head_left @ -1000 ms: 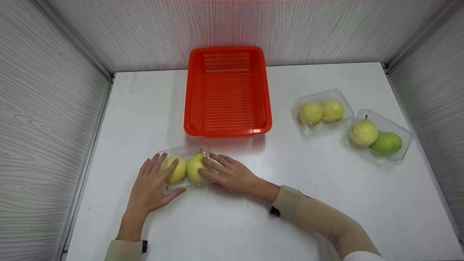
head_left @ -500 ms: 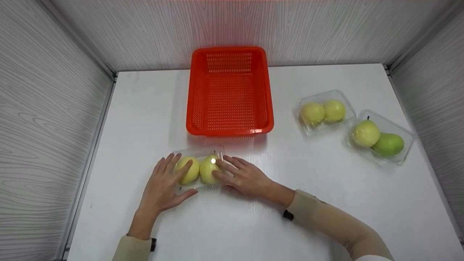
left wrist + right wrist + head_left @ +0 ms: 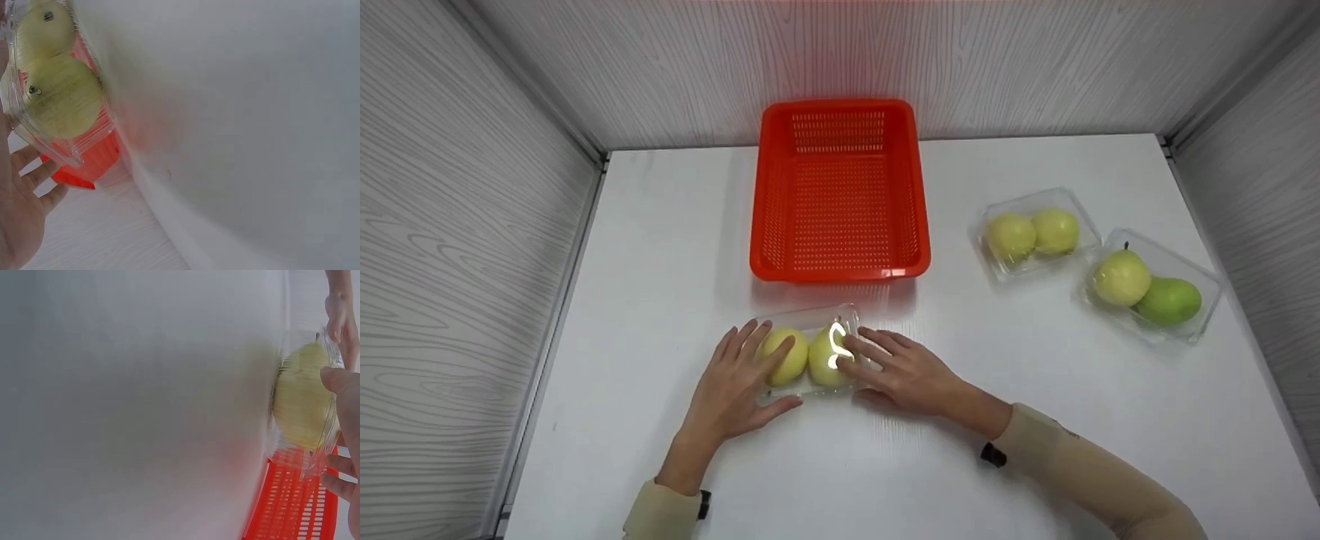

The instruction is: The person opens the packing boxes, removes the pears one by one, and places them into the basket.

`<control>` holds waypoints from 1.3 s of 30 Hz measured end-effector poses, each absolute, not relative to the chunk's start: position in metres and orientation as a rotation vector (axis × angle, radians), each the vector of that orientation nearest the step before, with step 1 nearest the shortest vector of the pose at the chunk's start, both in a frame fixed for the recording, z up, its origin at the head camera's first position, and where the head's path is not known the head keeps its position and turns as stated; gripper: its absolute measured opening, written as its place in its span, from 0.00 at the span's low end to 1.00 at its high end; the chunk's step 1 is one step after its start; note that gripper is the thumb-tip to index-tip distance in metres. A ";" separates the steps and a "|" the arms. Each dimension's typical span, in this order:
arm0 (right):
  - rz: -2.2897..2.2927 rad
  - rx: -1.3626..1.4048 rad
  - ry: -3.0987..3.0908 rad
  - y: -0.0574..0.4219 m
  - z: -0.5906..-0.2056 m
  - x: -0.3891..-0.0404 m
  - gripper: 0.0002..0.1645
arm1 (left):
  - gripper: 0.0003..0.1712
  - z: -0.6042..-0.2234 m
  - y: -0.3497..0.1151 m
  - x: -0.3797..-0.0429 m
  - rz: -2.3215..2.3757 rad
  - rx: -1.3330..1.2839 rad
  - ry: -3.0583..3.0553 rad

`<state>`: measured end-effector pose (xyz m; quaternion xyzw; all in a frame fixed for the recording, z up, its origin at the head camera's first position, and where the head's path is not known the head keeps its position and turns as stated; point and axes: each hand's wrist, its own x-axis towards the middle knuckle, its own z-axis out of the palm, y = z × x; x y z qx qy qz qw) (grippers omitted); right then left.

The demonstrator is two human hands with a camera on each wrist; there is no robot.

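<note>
Two yellow-green pears, the left pear (image 3: 787,358) and the right pear (image 3: 826,361), lie side by side in a clear plastic box (image 3: 802,319) on the white table, below the red basket. My left hand (image 3: 735,386) rests on the box's left end with fingers spread and thumb held away along the near side. My right hand (image 3: 911,375) lies against the right end, its extended fingertips on the clear top. In the right wrist view, the thumb (image 3: 337,379) touches the box's near side. Glare covers part of the right pear, and the hands hide both box ends.
A red perforated basket (image 3: 758,202) stands at the back, just beyond the box. To the right lie two more clear boxes: one with two yellow pears (image 3: 1056,230), the other with a yellow pear (image 3: 1122,278) and a green mango-like fruit (image 3: 1170,301). Pale wood-grain panels (image 3: 690,67) enclose the table.
Both hands and the clear box of pears have moved to the right across the table, below the basket. Glare has appeared over the right pear. The other two boxes keep their places.
</note>
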<state>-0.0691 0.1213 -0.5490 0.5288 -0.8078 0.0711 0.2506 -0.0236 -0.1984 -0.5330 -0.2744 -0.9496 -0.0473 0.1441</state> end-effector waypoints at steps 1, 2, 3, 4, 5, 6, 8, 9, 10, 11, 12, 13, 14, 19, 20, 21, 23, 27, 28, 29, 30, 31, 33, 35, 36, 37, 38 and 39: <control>0.199 1.437 -2.195 0.125 -0.550 -0.069 0.31 | 0.50 -0.533 -0.195 -0.024 -0.137 -0.797 -2.736; 0.204 1.434 -2.196 0.128 -0.550 -0.068 0.31 | 0.50 -0.534 -0.193 -0.024 -0.140 -0.802 -2.736; 0.209 1.433 -2.196 0.131 -0.550 -0.068 0.32 | 0.50 -0.534 -0.190 -0.025 -0.143 -0.806 -2.734; 0.211 1.430 -2.197 0.134 -0.551 -0.067 0.33 | 0.50 -0.535 -0.187 -0.025 -0.144 -0.809 -2.733; 0.209 1.428 -2.203 0.137 -0.550 -0.066 0.34 | 0.50 -0.535 -0.185 -0.026 -0.147 -0.812 -2.731; 0.211 1.428 -2.207 0.140 -0.550 -0.066 0.35 | 0.50 -0.535 -0.183 -0.027 -0.151 -0.815 -2.728; 0.206 1.423 -2.214 0.145 -0.550 -0.064 0.36 | 0.50 -0.536 -0.178 -0.027 -0.147 -0.825 -2.720; 0.206 1.420 -2.216 0.147 -0.549 -0.063 0.36 | 0.50 -0.536 -0.176 -0.028 -0.145 -0.833 -2.715; 0.202 1.418 -2.220 0.150 -0.549 -0.062 0.36 | 0.50 -0.536 -0.174 -0.028 -0.142 -0.841 -2.712; 0.201 1.416 -2.222 0.152 -0.549 -0.062 0.37 | 0.50 -0.535 -0.173 -0.028 -0.141 -0.850 -2.709; 0.201 1.413 -2.223 0.154 -0.549 -0.061 0.37 | 0.50 -0.535 -0.171 -0.028 -0.139 -0.857 -2.705; 0.201 1.410 -2.222 0.156 -0.548 -0.060 0.37 | 0.50 -0.535 -0.169 -0.028 -0.135 -0.862 -2.703; 0.203 1.407 -2.222 0.158 -0.548 -0.060 0.37 | 0.49 -0.535 -0.168 -0.028 -0.139 -0.865 -2.700; 0.210 1.387 -2.218 0.165 -0.547 -0.056 0.39 | 0.49 -0.535 -0.161 -0.028 -0.144 -0.873 -2.683; 0.212 1.385 -2.220 0.167 -0.548 -0.055 0.39 | 0.49 -0.535 -0.159 -0.028 -0.142 -0.879 -2.677; 0.214 1.383 -2.224 0.168 -0.548 -0.054 0.40 | 0.49 -0.535 -0.158 -0.028 -0.137 -0.887 -2.671; 0.216 1.381 -2.233 0.172 -0.548 -0.052 0.40 | 0.49 -0.534 -0.155 -0.027 -0.124 -0.903 -2.659; 0.232 1.370 -2.250 0.179 -0.547 -0.046 0.40 | 0.49 -0.535 -0.149 -0.026 -0.113 -0.927 -2.641; 0.235 1.367 -2.253 0.181 -0.546 -0.045 0.40 | 0.49 -0.535 -0.147 -0.026 -0.111 -0.933 -2.639; 0.235 1.361 -2.258 0.183 -0.546 -0.043 0.40 | 0.48 -0.535 -0.146 -0.026 -0.113 -0.938 -2.639; 0.238 1.356 -2.265 0.185 -0.546 -0.042 0.40 | 0.48 -0.535 -0.144 -0.026 -0.115 -0.943 -2.642; 0.239 1.350 -2.274 0.187 -0.545 -0.040 0.39 | 0.48 -0.536 -0.142 -0.025 -0.117 -0.947 -2.642; 0.238 1.339 -2.290 0.192 -0.546 -0.037 0.36 | 0.49 -0.536 -0.138 -0.025 -0.127 -0.958 -2.643; 0.247 1.330 -2.303 0.196 -0.546 -0.034 0.34 | 0.49 -0.536 -0.134 -0.025 -0.136 -0.968 -2.643; 0.252 1.326 -2.307 0.198 -0.546 -0.033 0.33 | 0.49 -0.536 -0.132 -0.025 -0.137 -0.972 -2.643; 0.258 1.324 -2.312 0.200 -0.547 -0.032 0.32 | 0.49 -0.536 -0.130 -0.025 -0.140 -0.976 -2.642; 0.261 1.323 -2.318 0.202 -0.547 -0.031 0.32 | 0.49 -0.537 -0.128 -0.025 -0.139 -0.980 -2.643; 0.263 1.322 -2.324 0.204 -0.547 -0.030 0.32 | 0.49 -0.536 -0.126 -0.025 -0.133 -0.984 -2.645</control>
